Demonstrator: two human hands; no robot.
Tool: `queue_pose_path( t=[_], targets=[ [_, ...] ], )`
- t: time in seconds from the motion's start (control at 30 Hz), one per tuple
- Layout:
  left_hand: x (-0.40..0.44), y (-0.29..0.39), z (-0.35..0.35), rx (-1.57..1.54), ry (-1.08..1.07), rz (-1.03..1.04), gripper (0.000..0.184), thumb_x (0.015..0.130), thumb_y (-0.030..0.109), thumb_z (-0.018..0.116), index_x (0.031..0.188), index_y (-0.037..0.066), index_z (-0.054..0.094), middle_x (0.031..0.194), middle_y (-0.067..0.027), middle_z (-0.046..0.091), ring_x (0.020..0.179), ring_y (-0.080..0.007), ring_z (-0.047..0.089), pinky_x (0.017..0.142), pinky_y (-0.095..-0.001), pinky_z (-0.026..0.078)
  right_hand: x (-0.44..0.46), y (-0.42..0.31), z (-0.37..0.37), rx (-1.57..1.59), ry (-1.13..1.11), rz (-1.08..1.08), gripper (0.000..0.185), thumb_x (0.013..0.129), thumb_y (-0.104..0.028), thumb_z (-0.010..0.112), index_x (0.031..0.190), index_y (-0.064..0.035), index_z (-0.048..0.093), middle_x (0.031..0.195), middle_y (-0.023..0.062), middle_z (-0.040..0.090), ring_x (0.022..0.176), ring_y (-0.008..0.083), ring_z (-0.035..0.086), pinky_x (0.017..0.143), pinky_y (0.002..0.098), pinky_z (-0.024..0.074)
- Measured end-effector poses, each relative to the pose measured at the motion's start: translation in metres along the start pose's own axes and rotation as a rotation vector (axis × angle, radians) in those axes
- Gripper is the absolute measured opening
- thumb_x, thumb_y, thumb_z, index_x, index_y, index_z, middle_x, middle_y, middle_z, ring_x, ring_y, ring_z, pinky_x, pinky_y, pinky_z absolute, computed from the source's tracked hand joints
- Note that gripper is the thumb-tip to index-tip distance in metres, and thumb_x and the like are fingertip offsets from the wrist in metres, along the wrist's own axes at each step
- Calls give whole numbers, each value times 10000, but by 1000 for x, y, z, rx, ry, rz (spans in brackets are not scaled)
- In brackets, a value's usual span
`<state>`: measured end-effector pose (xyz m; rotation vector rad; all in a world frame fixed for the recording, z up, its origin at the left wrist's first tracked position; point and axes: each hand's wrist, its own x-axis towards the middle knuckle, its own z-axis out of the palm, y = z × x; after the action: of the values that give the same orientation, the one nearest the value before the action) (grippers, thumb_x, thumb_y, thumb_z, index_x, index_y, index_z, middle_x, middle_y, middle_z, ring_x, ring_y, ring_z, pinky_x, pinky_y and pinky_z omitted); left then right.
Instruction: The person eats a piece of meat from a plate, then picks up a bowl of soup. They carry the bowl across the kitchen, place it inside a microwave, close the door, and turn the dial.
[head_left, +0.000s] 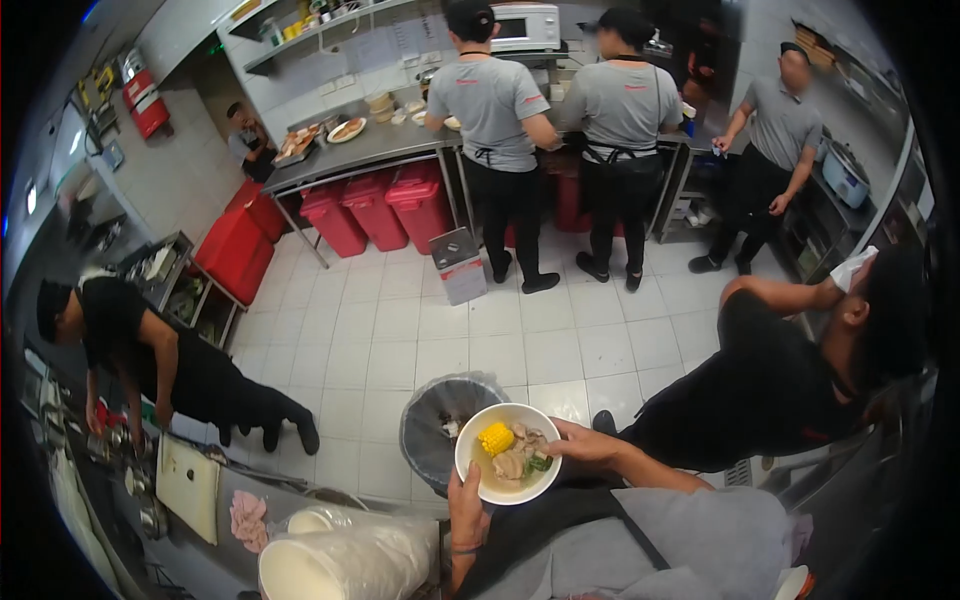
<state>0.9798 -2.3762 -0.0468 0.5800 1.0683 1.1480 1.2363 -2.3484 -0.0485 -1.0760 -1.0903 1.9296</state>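
A white bowl point(522, 411) is held out in front of me between my two hands. It holds pale broth with a yellow piece of corn point(495, 438), chunks of meat point(508, 465) and some green vegetable point(541, 463). My left hand point(468, 503) grips the near left rim, thumb up along the side. On the right side, my right hand point(588, 444) clasps the edge with its thumb over the rim. The fingers beneath the bowl are hidden. Just beyond it, a lined trash bin point(425, 420) stands on the floor, partly covered by the bowl.
Plastic-wrapped white tubs point(350, 555), a pink cloth point(248, 520) and a cutting board point(188, 485) lie on the counter at left. People stand left point(150, 340), right point(770, 380) and at the far steel counter point(370, 150). Red bins point(420, 205) sit beneath it.
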Motion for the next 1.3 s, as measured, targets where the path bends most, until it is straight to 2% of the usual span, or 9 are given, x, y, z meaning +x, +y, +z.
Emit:
queue_pose_path(
  t=[0.07,0.17,0.27,0.4,0.57,0.73,0.93,1.1,1.3],
  targets=[
    [19,3,17,1,-31,-13,424,1039,218,564,1368,-44,506,1252,-142,631,1101,-190,624,948,-319,497,4,-10,-24,130,-61,82,722,937,-289,704,1508,-43,337,1289,104,586,1118,178,612,869,346,580],
    [51,6,50,59,-77,-31,422,1043,235,556,1357,-44,517,1224,-138,643,1078,-189,634,923,-311,508,1,-36,-61,127,-61,118,719,922,-230,726,1504,-13,364,1368,108,545,1241,174,528,1054,313,441],
    [94,6,92,124,-140,-69,427,1042,241,558,1354,-47,518,1203,-137,649,1051,-187,644,894,-303,519,-1,-50,-103,139,-44,27,766,914,-243,738,1522,-15,332,1383,124,527,1258,181,522,1061,309,435],
    [144,6,160,167,-226,-166,400,1036,258,571,1294,-49,575,1124,-107,673,980,-157,649,830,-285,522,-16,-65,-150,297,50,-87,813,920,-248,713,1543,-54,229,1354,152,525,1127,221,622,819,368,611],
    [208,-17,224,379,-362,-198,390,1017,290,614,1216,-44,642,1021,-65,695,908,-105,627,774,-247,504,-28,-60,-192,399,306,-260,810,840,4,586,1555,-56,212,1397,129,477,1236,213,552,958,317,538],
    [253,-36,273,397,-385,-165,407,1021,323,608,1198,-40,655,1001,-53,694,865,-78,607,770,-225,494,-31,-69,-221,493,479,-346,790,838,37,521,1557,-50,205,1402,140,482,1252,223,550,974,334,529],
    [297,9,307,230,-329,-194,436,1043,330,544,1281,-35,560,1155,-191,645,935,-292,708,756,-375,613,-12,-110,-247,579,565,-356,757,825,42,491,1527,-30,218,1354,197,503,1101,290,654,673,423,654],
    [340,46,306,319,-234,-2,379,1043,308,538,1209,-30,579,1093,-179,664,923,-287,709,744,-389,625,23,-128,-261,500,630,-402,771,810,50,497,1527,-27,223,1340,201,511,1047,282,672,674,390,657],
    [437,84,272,267,-174,19,350,1013,272,594,1201,-23,592,1080,-163,674,906,-269,702,731,-375,606,79,-152,-255,554,593,-274,808,791,50,505,1540,-32,215,1352,191,507,1085,275,655,698,356,653]
  ],
)
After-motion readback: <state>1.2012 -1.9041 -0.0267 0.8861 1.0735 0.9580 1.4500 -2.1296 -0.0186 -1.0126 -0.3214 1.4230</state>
